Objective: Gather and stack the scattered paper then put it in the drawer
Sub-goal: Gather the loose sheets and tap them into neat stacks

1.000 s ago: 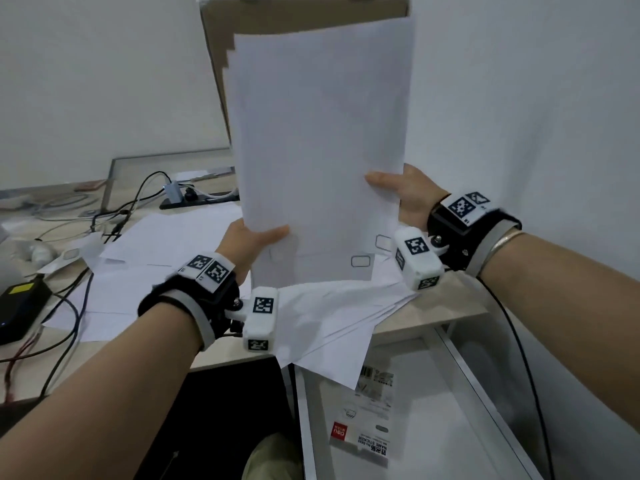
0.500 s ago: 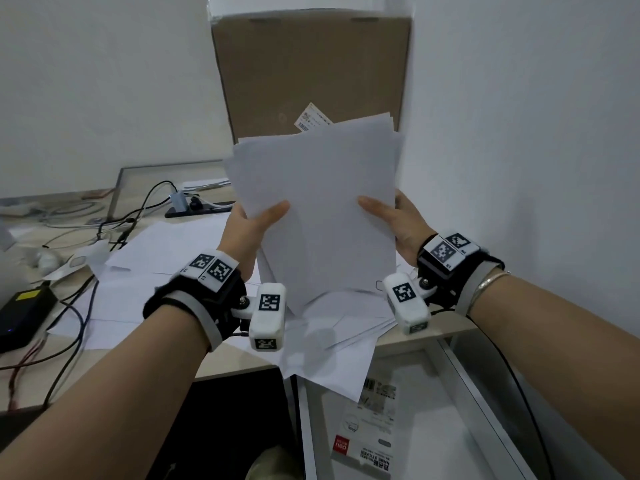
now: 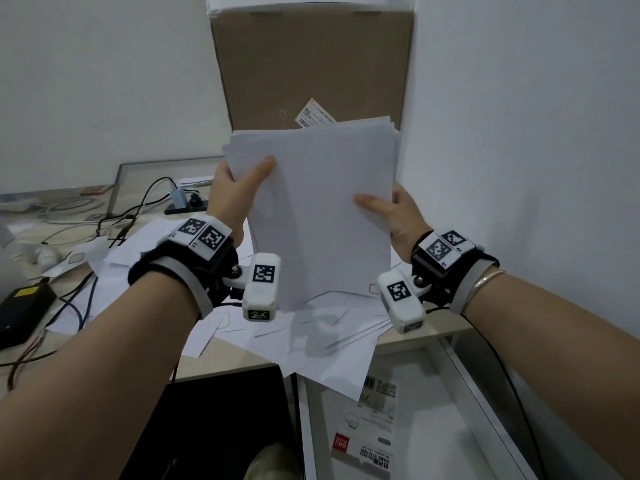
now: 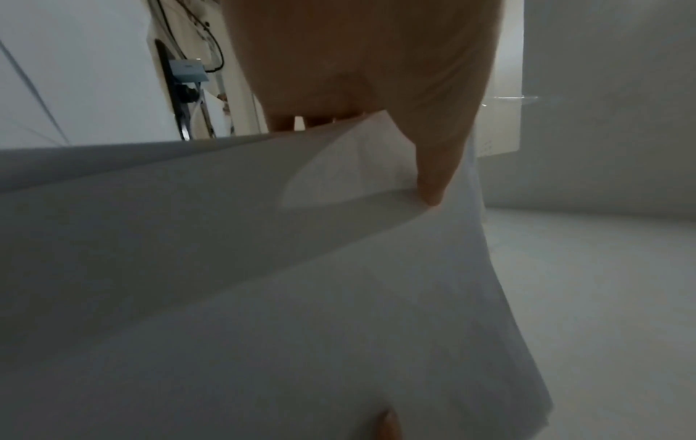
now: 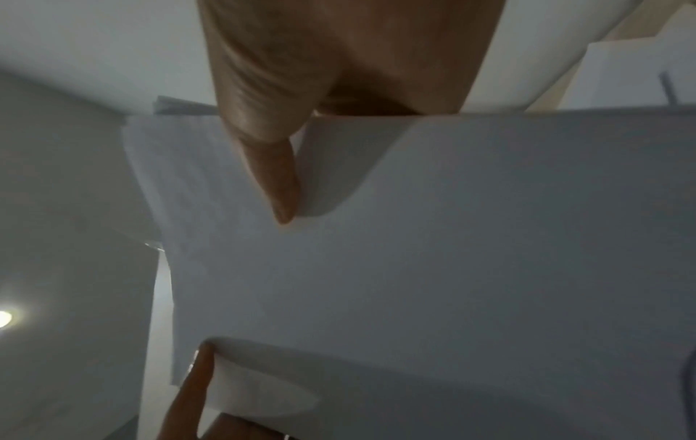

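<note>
Stack (image 3: 322, 216) upright, pinched by left hand (image 3: 235, 192) and right hand (image 3: 398, 216) | loose sheets (image 3: 311, 337) remain on desk (image 3: 221, 368) | open drawer (image 3: 426, 410) waits, nothing filed yet

The paper stack (image 3: 322, 209) has dropped lower, its bottom edge now reaching the desk (image 3: 415, 337).

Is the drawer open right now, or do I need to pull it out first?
Open. In the head view the drawer is pulled out below the desk edge, its white inside and a sticker pack showing.
</note>
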